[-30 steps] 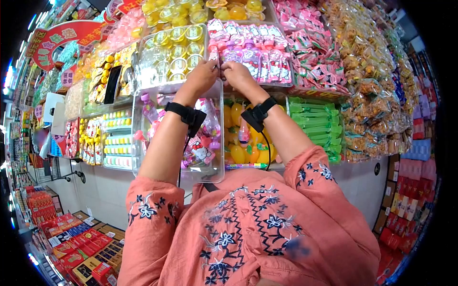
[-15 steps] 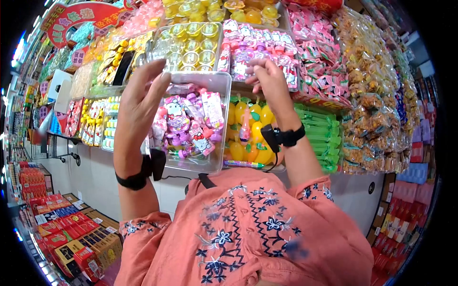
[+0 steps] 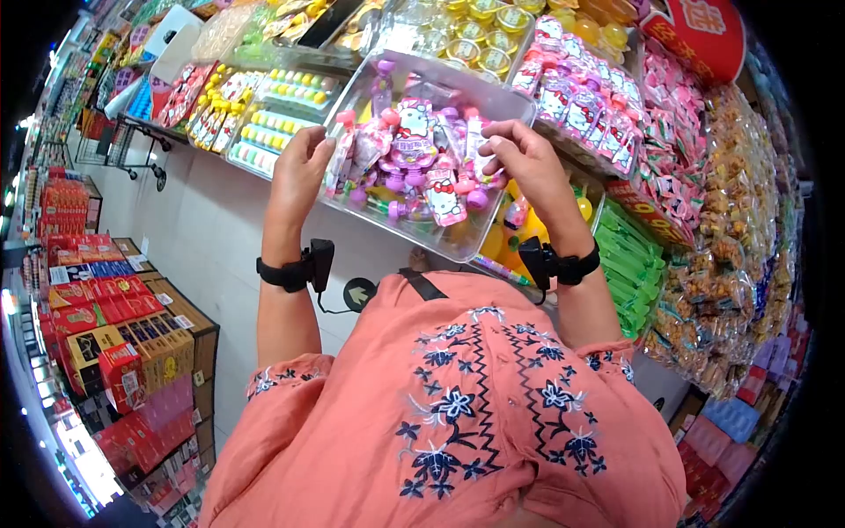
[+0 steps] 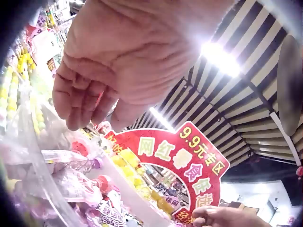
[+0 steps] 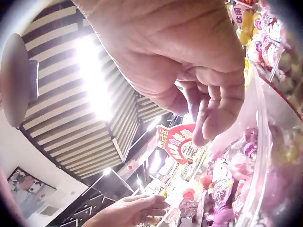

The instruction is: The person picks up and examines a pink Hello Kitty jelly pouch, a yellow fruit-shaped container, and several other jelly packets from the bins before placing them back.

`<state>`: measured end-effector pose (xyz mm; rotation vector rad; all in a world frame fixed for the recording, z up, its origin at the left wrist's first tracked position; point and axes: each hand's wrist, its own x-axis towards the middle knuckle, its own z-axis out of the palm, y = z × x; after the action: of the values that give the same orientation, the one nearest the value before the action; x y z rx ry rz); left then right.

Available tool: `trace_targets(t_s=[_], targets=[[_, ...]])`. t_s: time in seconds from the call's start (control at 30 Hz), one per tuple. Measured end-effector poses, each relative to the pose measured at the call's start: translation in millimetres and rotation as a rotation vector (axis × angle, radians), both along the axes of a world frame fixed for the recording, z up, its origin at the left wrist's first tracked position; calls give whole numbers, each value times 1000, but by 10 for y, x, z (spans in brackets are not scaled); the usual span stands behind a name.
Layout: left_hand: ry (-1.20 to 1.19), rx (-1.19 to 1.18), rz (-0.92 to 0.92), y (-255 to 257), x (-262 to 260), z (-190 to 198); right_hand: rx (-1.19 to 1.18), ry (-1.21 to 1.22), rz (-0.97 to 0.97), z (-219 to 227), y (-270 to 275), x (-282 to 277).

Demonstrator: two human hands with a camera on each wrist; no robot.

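In the head view a clear plastic bin (image 3: 515, 107) holds pink and purple cartoon pouches (image 3: 415, 132). My left hand (image 3: 299, 176) is at the bin's left side, fingers relaxed, holding nothing. At the bin's right side is my right hand (image 3: 539, 180), its fingers loosely bent with nothing visible between them. The left wrist view shows the left hand (image 4: 128, 61) with bent, relaxed fingers near the bagged pouches (image 4: 75, 184). Above the bin's contents in the right wrist view, the right hand (image 5: 184, 61) is empty too. Whether either hand touches the bin's rim is unclear.
Yellow cups (image 3: 482, 40) lie behind the bin, with more pink pouches (image 3: 585, 101) to its right. Green packs (image 3: 627, 264) and bagged snacks (image 3: 713, 264) fill the right side. Red boxes (image 3: 92, 299) are stacked at lower left; a cart (image 3: 114, 145) stands beyond.
From meeting at the back pouches, the hands have parted and come down to either side of the bin. The head view has turned, so the displays appear tilted and shifted.
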<state>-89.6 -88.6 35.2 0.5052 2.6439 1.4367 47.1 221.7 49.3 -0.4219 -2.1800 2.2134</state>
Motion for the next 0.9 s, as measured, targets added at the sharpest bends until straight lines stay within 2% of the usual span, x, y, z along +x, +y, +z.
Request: trace_targets(t_s=[0.17,0.23,0.27,0.3,0.37,0.43,0.63,0.83,0.9], targets=[[52,-227,20,-20,-15,-126,6,-21,81,26,-239,-63],[228,-362,26,84,102,-71,14,-53,75,-7,-283,-87],[287,-401,-14,106,129,-112,80,30,101,-258,-239,-145],[353,-434,-53,132,129,-125,77,-2,99,-205,-270,-145],[257,-497,-88,222,137,-85,15,0,77,-174,-321,-159],[278,-512,-90,245,111,-131,10,-81,78,-25,-366,-150],[425,-633,-105,254,20,-318,-25,-23,66,-5,-407,-147],[592,-615,-69,248,-65,-406,-17,-23,49,-32,-468,-187],[624,-518,-69,210,-50,-367,-31,-46,51,-41,-491,-213]])
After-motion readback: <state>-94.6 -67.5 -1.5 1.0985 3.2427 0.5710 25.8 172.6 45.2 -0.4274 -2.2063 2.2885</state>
